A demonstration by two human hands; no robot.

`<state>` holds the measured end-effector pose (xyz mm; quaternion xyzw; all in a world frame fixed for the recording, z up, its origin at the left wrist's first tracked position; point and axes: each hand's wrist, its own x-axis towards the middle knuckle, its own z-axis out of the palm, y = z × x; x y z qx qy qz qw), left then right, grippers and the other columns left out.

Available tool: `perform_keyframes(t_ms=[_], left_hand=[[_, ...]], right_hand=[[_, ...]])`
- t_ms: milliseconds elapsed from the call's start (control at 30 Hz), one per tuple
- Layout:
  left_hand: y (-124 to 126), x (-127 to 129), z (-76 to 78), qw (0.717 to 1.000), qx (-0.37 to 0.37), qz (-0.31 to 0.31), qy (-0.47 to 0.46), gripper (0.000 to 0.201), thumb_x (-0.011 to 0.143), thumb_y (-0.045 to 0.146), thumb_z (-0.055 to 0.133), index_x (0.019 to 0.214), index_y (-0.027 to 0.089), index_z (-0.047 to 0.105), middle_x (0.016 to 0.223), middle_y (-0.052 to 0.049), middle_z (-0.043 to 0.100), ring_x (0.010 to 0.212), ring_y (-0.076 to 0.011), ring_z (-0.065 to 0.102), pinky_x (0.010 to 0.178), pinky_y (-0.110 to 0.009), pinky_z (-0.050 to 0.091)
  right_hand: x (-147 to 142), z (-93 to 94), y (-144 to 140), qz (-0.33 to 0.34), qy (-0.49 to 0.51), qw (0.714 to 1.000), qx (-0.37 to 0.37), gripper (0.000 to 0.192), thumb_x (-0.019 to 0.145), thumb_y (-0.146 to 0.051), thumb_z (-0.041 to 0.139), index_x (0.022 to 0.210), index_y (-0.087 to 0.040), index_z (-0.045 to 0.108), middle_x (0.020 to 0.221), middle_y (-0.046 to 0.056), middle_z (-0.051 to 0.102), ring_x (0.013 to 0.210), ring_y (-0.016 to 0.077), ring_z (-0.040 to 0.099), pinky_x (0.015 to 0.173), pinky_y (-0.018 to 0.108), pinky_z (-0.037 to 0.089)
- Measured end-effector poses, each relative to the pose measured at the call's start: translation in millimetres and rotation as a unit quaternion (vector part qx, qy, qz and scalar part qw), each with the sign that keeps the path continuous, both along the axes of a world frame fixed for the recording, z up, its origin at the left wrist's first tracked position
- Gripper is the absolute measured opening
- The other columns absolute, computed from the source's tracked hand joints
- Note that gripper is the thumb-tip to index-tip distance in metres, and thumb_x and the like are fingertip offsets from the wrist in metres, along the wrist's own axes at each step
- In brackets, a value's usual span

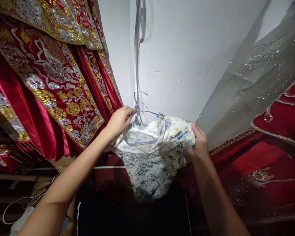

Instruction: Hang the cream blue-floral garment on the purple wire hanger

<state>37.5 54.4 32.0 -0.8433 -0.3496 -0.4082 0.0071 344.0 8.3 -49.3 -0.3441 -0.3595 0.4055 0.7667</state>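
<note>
A white top with a blue, green and yellow print hangs from a thin purple-blue clothes hanger in front of me. My left hand is closed, its fingers pinching the hanger near the base of its hook. The lower bar of the hanger shows through the wide neck opening. At the other side, my right hand grips the edge of the top's short sleeve, thumb uppermost. Part of the hanger is covered by the cloth.
Red robes with gold and silver sequin embroidery hang on the left. A metal pole runs up along the white wall. Sheer grey fabric and a beaded red garment are at right. A white cable lies lower left.
</note>
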Motion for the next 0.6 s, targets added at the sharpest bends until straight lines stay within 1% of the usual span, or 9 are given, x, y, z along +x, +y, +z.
perform_keyframes(t_ms=[100,167,200,267,333,433,500,533,600], left_hand=[[-34,4,-38.4,0.996,0.047,0.034,-0.071,0.030,0.093,0.024,0.056,0.122,0.025,0.063,0.127,-0.011,0.060,0.121,-0.0277,0.055,0.107,-0.046,0.042],[-55,6,-75.5,0.980,0.074,0.091,-0.161,0.026,0.091,0.028,0.061,0.117,0.027,0.060,0.123,-0.010,0.057,0.119,-0.0287,0.053,0.105,-0.047,0.042],[-65,8,-95.8,0.968,0.076,0.125,-0.203,0.020,0.091,0.030,0.062,0.111,0.027,0.059,0.112,-0.010,0.058,0.112,-0.0278,0.055,0.100,-0.046,0.044],[-81,16,-134.7,0.944,0.023,0.182,-0.275,0.018,0.091,0.035,0.061,0.102,0.024,0.053,0.099,-0.009,0.054,0.097,-0.0257,0.056,0.086,-0.043,0.048],[-89,28,-165.4,0.941,-0.044,0.187,-0.279,0.014,0.093,0.037,0.056,0.096,0.023,0.052,0.091,-0.008,0.054,0.090,-0.0241,0.056,0.082,-0.041,0.048],[-91,45,-189.7,0.958,-0.192,0.132,-0.167,0.021,0.096,0.035,0.050,0.113,0.023,0.056,0.081,-0.004,0.058,0.080,-0.0219,0.059,0.077,-0.035,0.046],[-89,50,-196.0,0.945,-0.293,0.125,-0.077,0.035,0.096,0.034,0.050,0.129,0.024,0.051,0.074,-0.001,0.059,0.071,-0.0215,0.060,0.068,-0.030,0.042],[-89,49,-198.2,0.935,-0.325,0.134,-0.042,0.036,0.096,0.034,0.050,0.130,0.023,0.051,0.071,-0.001,0.059,0.067,-0.0218,0.060,0.064,-0.029,0.039],[-92,44,-202.5,0.926,-0.346,0.151,0.004,0.026,0.097,0.034,0.048,0.118,0.022,0.059,0.067,-0.002,0.058,0.065,-0.0230,0.060,0.061,-0.028,0.037]], right_hand=[[0,-18.3,-7,-0.017,0.012,0.999,-0.030,0.033,0.078,-0.045,0.077,0.093,-0.016,0.070,0.079,0.004,0.069,0.078,0.0222,0.070,0.071,0.034,0.059],[-4,-25.5,-5,-0.027,0.015,0.999,-0.042,0.035,0.077,-0.046,0.077,0.095,-0.017,0.070,0.083,0.005,0.070,0.079,0.0224,0.070,0.070,0.034,0.059],[-7,-28.0,-2,-0.035,0.019,0.998,-0.046,0.036,0.077,-0.047,0.077,0.096,-0.017,0.070,0.085,0.005,0.071,0.080,0.0225,0.071,0.070,0.034,0.059],[-12,-32.3,3,-0.045,0.023,0.997,-0.051,0.037,0.077,-0.047,0.076,0.097,-0.017,0.070,0.087,0.006,0.071,0.082,0.0228,0.071,0.071,0.035,0.060],[-18,-37.0,8,-0.040,0.024,0.997,-0.053,0.038,0.078,-0.048,0.075,0.096,-0.016,0.069,0.087,0.006,0.071,0.083,0.0232,0.072,0.071,0.035,0.060],[-25,-46.3,10,-0.017,0.022,0.998,-0.053,0.039,0.078,-0.050,0.075,0.097,-0.016,0.068,0.086,0.006,0.071,0.084,0.0238,0.072,0.071,0.035,0.059],[-27,-53.6,12,-0.002,0.010,0.998,-0.058,0.040,0.079,-0.052,0.073,0.097,-0.017,0.067,0.086,0.006,0.071,0.086,0.0241,0.071,0.074,0.036,0.059],[-27,-57.4,13,-0.002,-0.002,0.998,-0.063,0.041,0.080,-0.054,0.071,0.097,-0.017,0.066,0.087,0.005,0.071,0.088,0.0241,0.071,0.076,0.036,0.058],[-27,-66.2,15,-0.027,-0.049,0.996,-0.072,0.041,0.083,-0.056,0.067,0.099,-0.019,0.066,0.093,0.006,0.071,0.096,0.0241,0.069,0.084,0.038,0.056]])
